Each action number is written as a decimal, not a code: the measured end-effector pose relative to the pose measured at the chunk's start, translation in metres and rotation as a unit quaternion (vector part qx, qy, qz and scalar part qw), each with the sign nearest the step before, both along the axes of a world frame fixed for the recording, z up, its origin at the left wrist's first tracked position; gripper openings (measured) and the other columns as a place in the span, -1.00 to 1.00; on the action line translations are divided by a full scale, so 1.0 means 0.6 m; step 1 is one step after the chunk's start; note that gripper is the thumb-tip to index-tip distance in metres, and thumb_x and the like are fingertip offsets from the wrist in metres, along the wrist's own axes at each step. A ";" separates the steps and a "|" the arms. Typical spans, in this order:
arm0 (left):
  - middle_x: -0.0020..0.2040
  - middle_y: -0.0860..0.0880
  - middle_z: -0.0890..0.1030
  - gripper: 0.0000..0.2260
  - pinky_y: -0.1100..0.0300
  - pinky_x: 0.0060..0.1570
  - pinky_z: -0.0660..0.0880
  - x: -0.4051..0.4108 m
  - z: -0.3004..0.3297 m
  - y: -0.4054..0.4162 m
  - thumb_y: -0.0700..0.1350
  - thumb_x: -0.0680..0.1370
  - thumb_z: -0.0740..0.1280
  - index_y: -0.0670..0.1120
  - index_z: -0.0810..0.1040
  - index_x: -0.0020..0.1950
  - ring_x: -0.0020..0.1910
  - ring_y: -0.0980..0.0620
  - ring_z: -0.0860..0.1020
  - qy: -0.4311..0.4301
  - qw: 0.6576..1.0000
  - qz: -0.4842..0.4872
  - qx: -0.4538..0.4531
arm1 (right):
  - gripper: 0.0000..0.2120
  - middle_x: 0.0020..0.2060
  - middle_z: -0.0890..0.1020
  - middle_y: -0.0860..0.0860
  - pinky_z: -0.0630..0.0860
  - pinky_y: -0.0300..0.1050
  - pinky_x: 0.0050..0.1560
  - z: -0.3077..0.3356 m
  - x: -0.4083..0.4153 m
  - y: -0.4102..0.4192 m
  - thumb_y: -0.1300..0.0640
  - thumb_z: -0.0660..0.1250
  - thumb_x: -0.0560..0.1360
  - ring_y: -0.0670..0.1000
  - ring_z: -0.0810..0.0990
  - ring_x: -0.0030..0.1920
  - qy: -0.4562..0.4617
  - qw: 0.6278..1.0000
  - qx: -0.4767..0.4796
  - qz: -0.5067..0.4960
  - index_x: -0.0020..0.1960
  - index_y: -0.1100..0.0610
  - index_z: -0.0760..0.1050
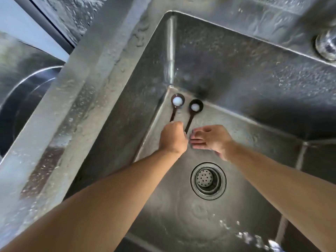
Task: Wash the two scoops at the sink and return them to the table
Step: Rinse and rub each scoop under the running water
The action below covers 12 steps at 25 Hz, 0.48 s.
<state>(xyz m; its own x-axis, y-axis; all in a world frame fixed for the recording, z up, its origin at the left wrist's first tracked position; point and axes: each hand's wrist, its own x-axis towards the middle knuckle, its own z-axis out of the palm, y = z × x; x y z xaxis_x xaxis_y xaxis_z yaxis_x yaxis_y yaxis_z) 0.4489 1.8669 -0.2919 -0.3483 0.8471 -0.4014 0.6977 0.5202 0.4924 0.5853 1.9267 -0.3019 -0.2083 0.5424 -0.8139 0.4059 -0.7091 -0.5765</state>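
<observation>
Still mid-wash: left hand curled round the handles of both dark scoops in the sink's far corner, mid-frame; right hand open, empty, just beside; rinsing and table trip left.

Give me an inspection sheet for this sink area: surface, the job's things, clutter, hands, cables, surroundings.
Surface: stainless steel sink, wet; water rippling on the floor around the drain strainer.
Job's things: two dark scoops, left scoop and right scoop, bowls toward the far corner, each showing a bright reflection or water.
Clutter: nothing seen.
Hands: left hand grips both scoop handles; right hand open beside it, holding nothing.
Cables: nothing seen.
Surroundings: faucet base at upper right; round metal basin beyond the sink's left rim.
</observation>
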 end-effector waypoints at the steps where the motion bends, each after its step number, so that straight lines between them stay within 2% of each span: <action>1: -0.09 -0.19 0.65 -0.90 0.03 -0.16 0.45 0.002 -0.001 0.001 -0.24 0.55 0.30 -0.21 0.54 -0.17 -0.08 -0.19 0.59 -0.005 1.000 0.004 0.000 | -0.81 -0.10 0.76 0.24 0.73 0.04 -0.06 -0.003 0.000 -0.001 0.35 0.44 0.54 0.17 0.78 -0.11 0.010 1.000 -0.004 0.000 0.14 0.36 0.62; 3: -0.17 -0.16 0.62 -0.88 0.05 -0.27 0.36 0.008 0.001 -0.001 -0.28 0.51 0.31 -0.19 0.50 -0.24 -0.16 -0.17 0.57 -0.014 1.000 0.000 -0.002 | -0.81 -0.11 0.77 0.23 0.74 0.04 -0.07 -0.004 0.000 -0.004 0.36 0.46 0.53 0.17 0.79 -0.10 0.033 0.999 -0.005 0.000 0.14 0.34 0.64; 6: -0.27 -0.10 0.55 -0.81 0.10 -0.31 0.27 0.018 0.003 -0.003 -0.32 0.47 0.32 -0.12 0.44 -0.31 -0.25 -0.11 0.50 -0.025 1.000 0.010 0.005 | -0.82 -0.13 0.78 0.21 0.74 0.00 -0.12 -0.003 -0.005 -0.010 0.39 0.44 0.53 0.16 0.79 -0.10 0.045 0.999 -0.003 -0.010 0.13 0.31 0.64; 8: -0.30 -0.07 0.52 -0.80 0.09 -0.33 0.28 0.022 0.004 -0.003 -0.33 0.46 0.32 -0.13 0.42 -0.33 -0.28 -0.08 0.45 -0.035 0.999 0.025 0.008 | -0.84 -0.13 0.78 0.21 0.74 -0.02 -0.15 -0.002 -0.005 -0.013 0.40 0.44 0.53 0.17 0.79 -0.11 0.042 0.999 -0.002 -0.021 0.10 0.30 0.65; 12: -0.31 -0.12 0.59 -0.83 -0.01 -0.35 0.41 0.026 0.005 -0.013 -0.33 0.46 0.34 -0.20 0.47 -0.32 -0.32 -0.08 0.48 -0.045 0.999 0.021 0.012 | -0.89 -0.13 0.77 0.22 0.73 -0.04 -0.17 0.003 0.001 -0.020 0.38 0.47 0.51 0.15 0.79 -0.14 0.030 0.999 -0.008 -0.029 0.03 0.29 0.65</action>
